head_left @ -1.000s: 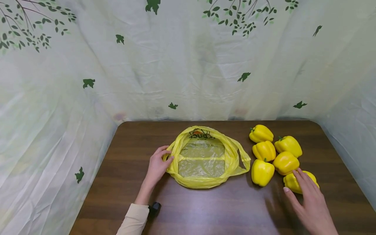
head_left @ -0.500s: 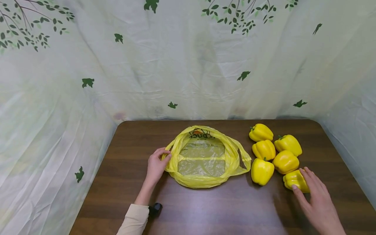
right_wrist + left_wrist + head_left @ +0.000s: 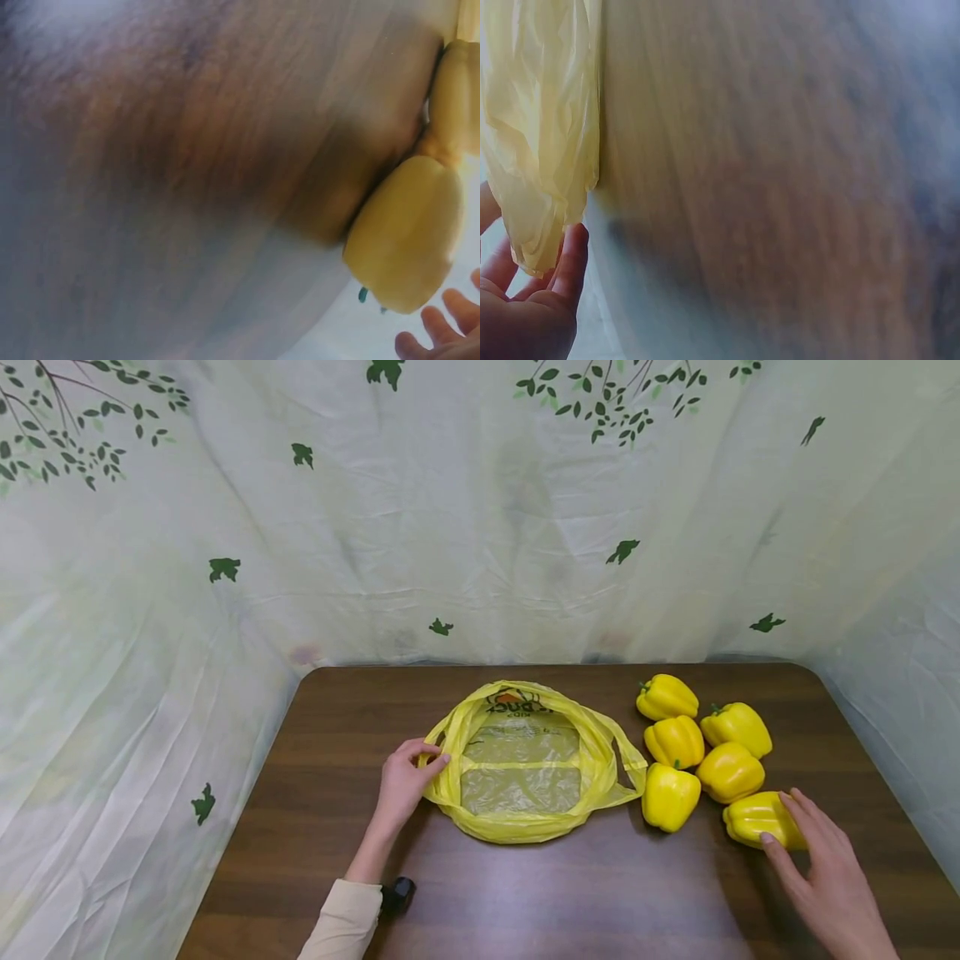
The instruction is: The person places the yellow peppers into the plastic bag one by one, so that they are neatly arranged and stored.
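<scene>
Left hand (image 3: 401, 781) pinches the left edge of a thin, translucent yellow plastic bag (image 3: 521, 789) between thumb and fingers; left wrist view agrees, film hanging between them. Bag sits mid-counter, mouth spread wide and facing up. Its right handle loop (image 3: 626, 772) reaches the front-left of the peppers, contact hard to tell.

Right hand (image 3: 825, 868) at the glossy yellow bell pepper (image 3: 757, 818) lying on its side, nearest the person. Fingers spread and loosely bent, not wrapped round it; actual touch can't be confirmed, and right wrist view shows fingertips just off its stem end. Five other yellow bell peppers (image 3: 730, 772) bunch behind it on the brown wood-grain counter (image 3: 570, 902).

Step looks like a reach for that pepper. Best done with thumb on the near side, fingers over the far side, wrapping the body rather than pulling the stem (image 3: 363, 295). Smooth skin may slip, so a full grip seems safer; lift straight up, clear of the neighbours. Left hand should hold the edge lightly: thin film could tear or collapse.
</scene>
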Motion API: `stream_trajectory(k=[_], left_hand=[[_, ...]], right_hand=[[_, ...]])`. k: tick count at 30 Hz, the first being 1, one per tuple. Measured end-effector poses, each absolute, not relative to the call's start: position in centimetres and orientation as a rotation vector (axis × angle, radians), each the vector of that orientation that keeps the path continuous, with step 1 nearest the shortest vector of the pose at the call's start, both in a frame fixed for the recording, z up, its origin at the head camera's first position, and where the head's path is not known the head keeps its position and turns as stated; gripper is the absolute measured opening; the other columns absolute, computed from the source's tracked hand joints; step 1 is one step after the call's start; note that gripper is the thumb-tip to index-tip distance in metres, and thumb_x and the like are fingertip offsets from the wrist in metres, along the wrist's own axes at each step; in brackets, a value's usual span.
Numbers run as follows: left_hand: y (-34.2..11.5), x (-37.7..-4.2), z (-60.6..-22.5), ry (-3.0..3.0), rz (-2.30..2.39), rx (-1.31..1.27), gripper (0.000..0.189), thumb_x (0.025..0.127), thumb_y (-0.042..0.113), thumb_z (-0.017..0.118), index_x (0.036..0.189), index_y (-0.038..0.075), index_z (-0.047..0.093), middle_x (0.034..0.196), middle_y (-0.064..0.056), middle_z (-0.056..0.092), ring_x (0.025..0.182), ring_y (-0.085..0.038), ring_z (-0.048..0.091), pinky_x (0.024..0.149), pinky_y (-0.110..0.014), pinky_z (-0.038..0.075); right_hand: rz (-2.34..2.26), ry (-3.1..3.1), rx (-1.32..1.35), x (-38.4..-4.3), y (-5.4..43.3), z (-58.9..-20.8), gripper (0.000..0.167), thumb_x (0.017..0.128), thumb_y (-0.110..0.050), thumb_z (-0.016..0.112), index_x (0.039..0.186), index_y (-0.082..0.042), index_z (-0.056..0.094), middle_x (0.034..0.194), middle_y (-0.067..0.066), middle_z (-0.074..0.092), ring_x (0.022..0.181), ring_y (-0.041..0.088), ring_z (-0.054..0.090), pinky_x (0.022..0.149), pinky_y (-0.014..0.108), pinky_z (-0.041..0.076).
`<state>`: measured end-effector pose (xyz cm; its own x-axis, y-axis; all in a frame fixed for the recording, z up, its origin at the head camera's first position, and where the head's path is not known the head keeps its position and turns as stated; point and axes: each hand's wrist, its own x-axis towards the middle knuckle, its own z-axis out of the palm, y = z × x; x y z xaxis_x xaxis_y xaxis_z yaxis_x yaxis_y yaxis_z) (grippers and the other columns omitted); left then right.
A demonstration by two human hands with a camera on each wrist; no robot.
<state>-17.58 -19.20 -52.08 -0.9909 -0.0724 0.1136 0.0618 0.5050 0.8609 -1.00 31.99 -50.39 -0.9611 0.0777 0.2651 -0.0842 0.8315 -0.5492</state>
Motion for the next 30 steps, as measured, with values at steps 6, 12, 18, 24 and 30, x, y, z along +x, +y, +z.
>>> stream_trajectory(k=[6,12,18,24,30], left_hand=[[-19.1,-17.5,-52.1,-2.583,-1.506,0.002,0.011,0.083,0.008,0.078,0.088,0.000,0.074,0.113,-0.016,0.065,0.111,-0.030,0.058,0.097,-0.042,0.045],[-19.1,-17.5,-52.1,-2.576,-1.507,0.000,0.011,0.083,0.008,0.077,0.088,0.000,0.074,0.112,-0.016,0.065,0.112,-0.031,0.058,0.097,-0.043,0.046],[-19.2,-17.5,-52.1,-2.564,-1.524,-0.009,0.010,0.084,0.008,0.077,0.089,-0.001,0.074,0.111,-0.016,0.065,0.111,-0.030,0.058,0.096,-0.042,0.046],[-19.3,-17.6,-52.2,-2.560,-1.523,-0.015,0.009,0.083,0.007,0.077,0.088,-0.001,0.074,0.111,-0.016,0.066,0.111,-0.031,0.059,0.096,-0.045,0.047],[-19.4,-17.6,-52.3,-2.580,-1.517,-0.003,0.009,0.083,0.007,0.077,0.088,0.000,0.074,0.113,-0.017,0.066,0.111,-0.032,0.059,0.096,-0.046,0.046]], right_hand=[[0.822,-2.689,0.040,-1.0,32.7,-50.7,0.061,0.094,-0.015,0.067,0.145,0.004,0.040,0.147,0.031,0.035,0.127,0.057,0.032,0.108,0.067,0.014],[0.800,-2.646,0.150,-1.2,34.0,-51.3,0.062,0.088,-0.006,0.073,0.143,0.001,0.045,0.145,0.030,0.040,0.129,0.054,0.033,0.110,0.064,0.015],[0.942,-2.715,0.163,-1.5,35.1,-51.4,0.058,0.091,-0.007,0.070,0.143,0.000,0.046,0.148,0.030,0.036,0.130,0.056,0.029,0.105,0.071,0.013],[1.054,-2.831,0.096,-1.9,36.3,-51.4,0.067,0.095,-0.016,0.067,0.153,-0.010,0.034,0.155,0.025,0.027,0.140,-0.003,0.014,0.108,0.012,0.013],[1.107,-2.933,0.059,-2.4,36.9,-51.8,0.079,0.091,-0.024,0.072,0.156,-0.015,0.027,0.151,0.029,0.028,0.138,0.026,0.027,0.085,-0.004,0.014]])
